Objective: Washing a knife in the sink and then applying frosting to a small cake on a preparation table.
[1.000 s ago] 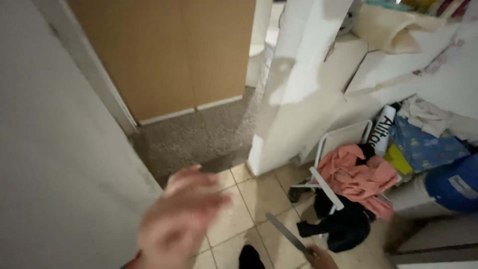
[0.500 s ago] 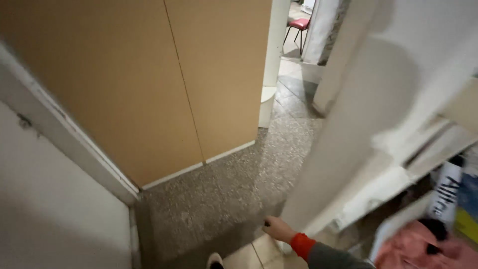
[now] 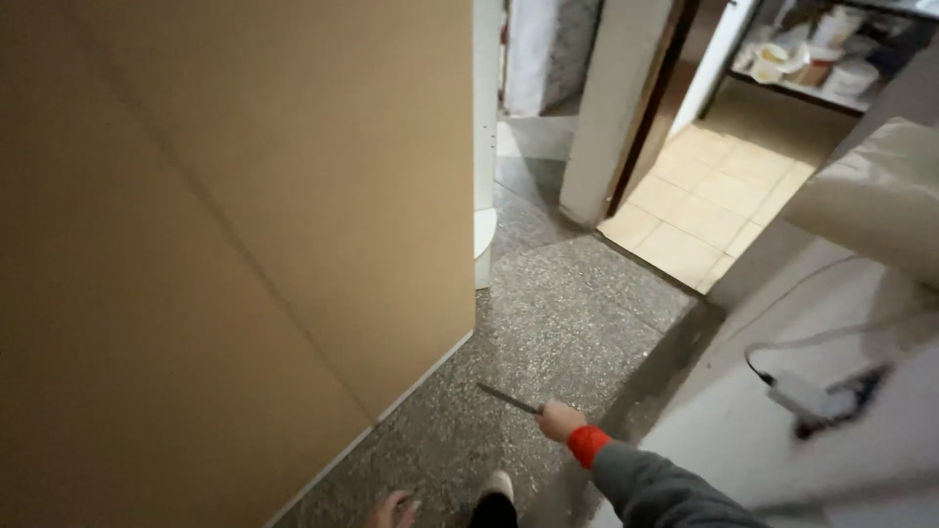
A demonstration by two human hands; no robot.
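My right hand [image 3: 560,420], in a grey sleeve with a red cuff, is closed around the handle of a thin knife [image 3: 509,398]. The blade points left and slightly up, over the speckled grey floor [image 3: 577,323]. Only the fingers of my left hand [image 3: 391,509] show at the bottom edge; they are loosely spread and hold nothing. My foot [image 3: 496,497] in a white-toed shoe is between the two hands.
A tall tan panel [image 3: 245,225] fills the left. A white column [image 3: 486,147] stands beyond it. A doorway at top right opens onto beige tiles [image 3: 724,196] and shelves with bowls [image 3: 812,59]. A white surface with a cable and plug [image 3: 812,396] lies on the right.
The view has swung forward past the tan panel toward the doorway. My right hand has come further into view with the knife blade showing, and my left hand now shows at the bottom edge.
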